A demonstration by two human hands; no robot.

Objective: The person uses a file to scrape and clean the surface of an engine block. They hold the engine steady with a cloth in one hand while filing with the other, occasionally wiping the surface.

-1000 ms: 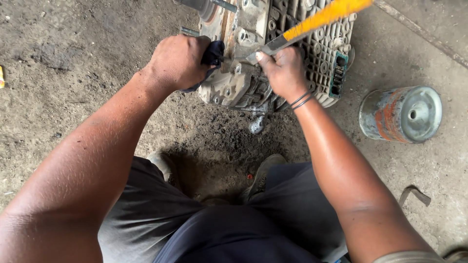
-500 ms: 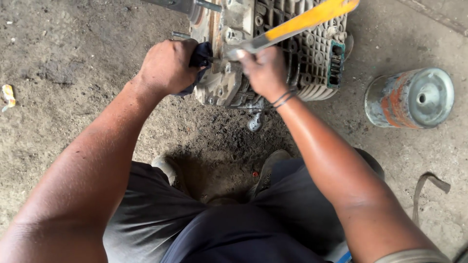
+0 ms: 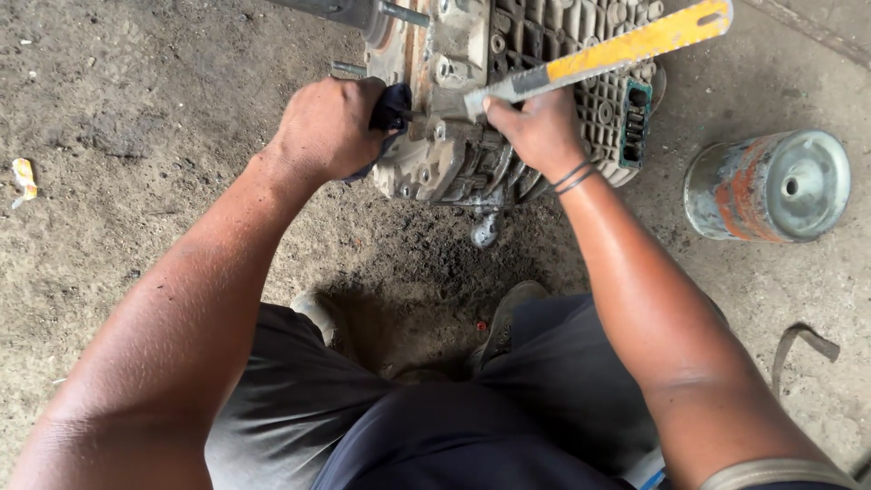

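From the head camera, looking down past the person's knees, a grey metal engine casing with ribbed fins stands on the dirty concrete floor near the top edge of the view, just ahead of the person's shoes.

The left hand is clenched around a dark handle wrapped in dark cloth, pressed against the left side of the casing; how the tool's tip meets the metal is hidden behind the fist.

The right hand is closed on the grey end of a flat yellow hacksaw blade, which slants up and to the right across the finned top of the casing (its far end reaches nearly to the top edge). Thin dark bands circle the right wrist.

A steel rod juts out from the casing's upper left.

To the right, well apart from the casing, a worn cylindrical can with orange patches lies on its side. A bent metal strip lies near the lower right, and a small yellowish scrap sits at the floor's left edge.
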